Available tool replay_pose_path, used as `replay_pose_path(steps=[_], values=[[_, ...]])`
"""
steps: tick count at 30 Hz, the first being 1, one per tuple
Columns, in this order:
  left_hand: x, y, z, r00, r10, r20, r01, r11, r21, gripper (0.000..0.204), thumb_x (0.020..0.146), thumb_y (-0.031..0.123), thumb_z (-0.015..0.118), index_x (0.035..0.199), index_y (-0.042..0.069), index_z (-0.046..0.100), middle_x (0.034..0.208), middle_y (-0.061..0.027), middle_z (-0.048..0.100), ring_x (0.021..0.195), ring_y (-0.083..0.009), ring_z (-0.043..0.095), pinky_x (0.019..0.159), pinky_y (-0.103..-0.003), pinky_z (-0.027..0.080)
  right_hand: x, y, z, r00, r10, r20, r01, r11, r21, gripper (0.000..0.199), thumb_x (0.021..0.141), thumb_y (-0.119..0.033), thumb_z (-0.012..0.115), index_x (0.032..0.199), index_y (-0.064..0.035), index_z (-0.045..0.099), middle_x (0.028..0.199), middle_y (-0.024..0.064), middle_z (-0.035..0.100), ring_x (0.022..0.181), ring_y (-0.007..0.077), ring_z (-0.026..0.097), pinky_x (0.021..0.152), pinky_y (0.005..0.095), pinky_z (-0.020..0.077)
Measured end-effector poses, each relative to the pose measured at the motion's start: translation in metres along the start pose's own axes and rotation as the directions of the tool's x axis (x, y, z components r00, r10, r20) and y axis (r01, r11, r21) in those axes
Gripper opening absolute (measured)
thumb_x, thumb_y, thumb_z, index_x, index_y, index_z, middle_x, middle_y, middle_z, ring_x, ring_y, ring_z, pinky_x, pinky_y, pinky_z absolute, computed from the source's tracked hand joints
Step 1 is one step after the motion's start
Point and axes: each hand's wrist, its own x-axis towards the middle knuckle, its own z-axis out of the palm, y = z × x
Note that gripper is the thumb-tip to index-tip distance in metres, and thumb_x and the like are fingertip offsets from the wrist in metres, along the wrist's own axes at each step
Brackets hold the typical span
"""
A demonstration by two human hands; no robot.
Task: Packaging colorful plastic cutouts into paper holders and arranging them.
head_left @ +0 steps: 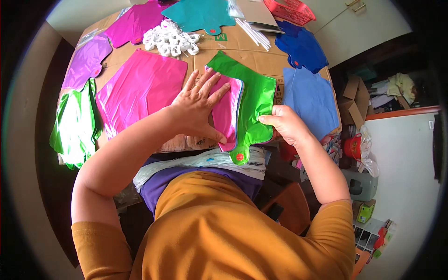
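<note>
My left hand (198,102) lies flat with fingers spread, pressing on a folded pink foil sheet (228,100) that looks like an uninflated foil balloon. A blue edge shows along its right side. Under and beside it is a shiny green foil balloon (259,95), flat, with a rounded tab and red dot at its near end. My right hand (288,125) pinches the green balloon's right edge between thumb and fingers. Left of my left hand lies a larger flat pink foil balloon (142,86).
Around the cardboard-covered table (254,60) lie flat foil balloons: purple (86,63), magenta (133,23), teal (200,14), dark blue (301,46), light blue (310,100) and bright green (74,123). White string bundles (170,39), white sticks (253,33) and a red basket (291,11) sit farther back.
</note>
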Motion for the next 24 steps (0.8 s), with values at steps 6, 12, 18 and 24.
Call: replay_pose_path(steps=[6, 12, 18, 24], values=[[0.001, -0.001, 0.005, 1.000, 0.015, -0.026, -0.015, 1.000, -0.010, 0.129, 0.061, 0.091, 0.052, 0.154, 0.008, 0.018, 0.156, -0.0237, 0.019, 0.148, -0.0381, 0.007, 0.119, -0.055, 0.001, -0.001, 0.001, 0.001, 1.000, -0.009, 0.001, 0.009, 0.999, 0.044, 0.017, 0.088, -0.005, 0.063, 0.101, 0.0054, 0.068, 0.092, 0.0075, 0.069, 0.081, 0.0119, 0.063, 0.076, 0.0266, 0.0506], [0.000, 0.000, 0.006, 0.998, 0.012, -0.064, -0.013, 1.000, -0.017, 0.130, 0.056, 0.088, 0.059, 0.153, 0.011, 0.020, 0.154, -0.0235, 0.022, 0.147, -0.0399, 0.010, 0.118, -0.056, 0.004, -0.005, -0.005, 0.004, 1.000, 0.015, -0.023, -0.015, 1.000, 0.014, 0.018, 0.088, -0.006, 0.064, 0.101, 0.0053, 0.068, 0.092, 0.0083, 0.069, 0.079, 0.0126, 0.064, 0.073, 0.0272, 0.0518], [0.000, 0.000, 0.005, 0.998, 0.010, -0.069, -0.013, 0.999, -0.045, 0.130, 0.054, 0.086, 0.064, 0.153, 0.012, 0.022, 0.153, -0.0231, 0.025, 0.146, -0.0417, 0.014, 0.117, -0.058, 0.008, -0.004, -0.019, 0.003, 0.996, 0.038, -0.085, -0.029, 0.994, 0.109, 0.022, 0.089, -0.016, 0.065, 0.100, 0.0025, 0.065, 0.089, 0.0074, 0.069, 0.076, 0.0139, 0.068, 0.060, 0.0291, 0.0562], [0.003, 0.000, 0.005, 0.996, 0.009, -0.085, -0.016, 0.996, -0.084, 0.129, 0.052, 0.085, 0.066, 0.151, 0.012, 0.026, 0.152, -0.0234, 0.025, 0.145, -0.0429, 0.015, 0.117, -0.059, 0.011, 0.046, -0.001, -0.012, 0.884, -0.393, -0.252, 0.323, 0.905, -0.276, 0.021, 0.088, -0.018, 0.066, 0.089, 0.0036, 0.069, 0.078, 0.0080, 0.070, 0.064, 0.0161, 0.064, 0.054, 0.0312, 0.0487]])
